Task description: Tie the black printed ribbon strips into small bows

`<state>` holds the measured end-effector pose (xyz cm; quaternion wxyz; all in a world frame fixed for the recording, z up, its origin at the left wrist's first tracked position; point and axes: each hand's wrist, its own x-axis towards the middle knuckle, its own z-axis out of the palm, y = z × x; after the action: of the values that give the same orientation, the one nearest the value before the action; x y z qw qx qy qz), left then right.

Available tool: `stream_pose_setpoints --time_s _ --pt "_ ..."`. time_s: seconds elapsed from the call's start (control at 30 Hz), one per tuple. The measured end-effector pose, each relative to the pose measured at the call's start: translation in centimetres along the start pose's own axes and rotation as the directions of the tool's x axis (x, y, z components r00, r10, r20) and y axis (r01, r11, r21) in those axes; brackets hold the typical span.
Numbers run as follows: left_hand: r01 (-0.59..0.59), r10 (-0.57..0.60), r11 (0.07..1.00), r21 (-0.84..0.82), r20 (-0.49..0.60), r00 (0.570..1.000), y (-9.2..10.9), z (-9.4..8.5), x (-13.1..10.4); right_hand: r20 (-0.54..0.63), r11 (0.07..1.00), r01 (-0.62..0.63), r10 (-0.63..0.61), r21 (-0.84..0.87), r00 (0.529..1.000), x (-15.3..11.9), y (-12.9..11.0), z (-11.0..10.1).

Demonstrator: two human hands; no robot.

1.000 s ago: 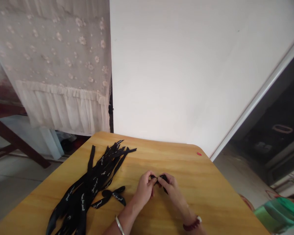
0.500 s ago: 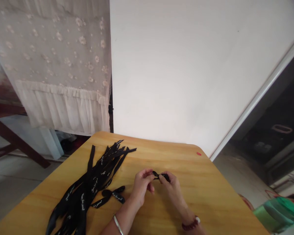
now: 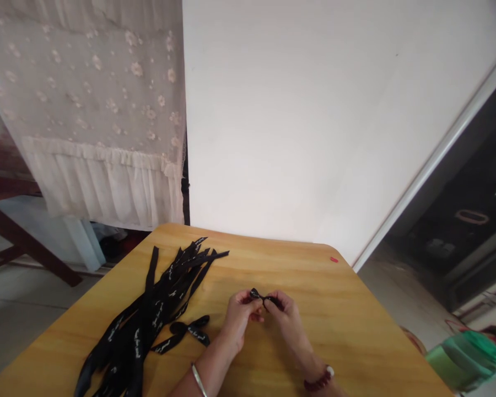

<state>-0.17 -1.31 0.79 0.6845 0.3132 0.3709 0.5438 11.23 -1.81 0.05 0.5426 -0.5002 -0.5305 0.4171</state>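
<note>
Between my two hands is a small black ribbon bow, held just above the table. My left hand pinches its left loop between thumb and fingers. My right hand grips the right loop, which the fingers partly cover. To the left of my hands lies a finished-looking black ribbon bow with white lettering. Beyond it spreads a pile of cut black ribbons, also printed in white.
The wooden table stands against a white wall panel. A small red item lies near its far right corner. A green translucent container is beside the right edge. A lace curtain hangs at the back left.
The hands have drawn slightly closer together, and the bow's left loop now shows more fully above the left fingers. The ribbon pile and the other bow lie as before.
</note>
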Motion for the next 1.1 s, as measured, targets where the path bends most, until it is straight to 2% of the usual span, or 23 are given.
stream_pose_setpoints --time_s 0.2,0.43,0.6,0.77,0.87,1.1 --pt "0.042 -0.040 0.996 -0.073 0.038 0.998 -0.18 -0.01 0.08 -0.021 1.000 -0.005 0.005 -0.007 1.000 -0.13 -0.61 0.15" --pt "0.057 -0.051 0.995 -0.084 0.063 0.997 -0.33 -0.23 0.20 -0.034 1.000 0.002 -0.001 0.016 0.999 -0.11 -0.27 0.33" --pt "0.050 -0.049 0.998 -0.039 0.035 0.998 -0.31 -0.36 0.22 -0.015 1.000 0.003 -0.003 0.025 1.000 -0.16 0.10 0.42" --pt "0.028 -0.023 0.997 0.068 -0.078 0.997 0.06 -0.51 0.37 0.000 0.999 0.027 -0.027 -0.020 1.000 -0.16 -0.04 0.32" --pt "0.025 -0.025 1.000 0.003 -0.097 0.995 0.28 -0.50 0.45 0.013 0.999 0.038 -0.037 -0.026 0.999 -0.09 -0.09 0.32" --pt "0.094 -0.116 0.982 -0.165 -0.126 0.985 0.24 -0.60 0.40 0.079 1.000 0.020 -0.021 0.019 0.997 -0.22 -0.35 -0.08"
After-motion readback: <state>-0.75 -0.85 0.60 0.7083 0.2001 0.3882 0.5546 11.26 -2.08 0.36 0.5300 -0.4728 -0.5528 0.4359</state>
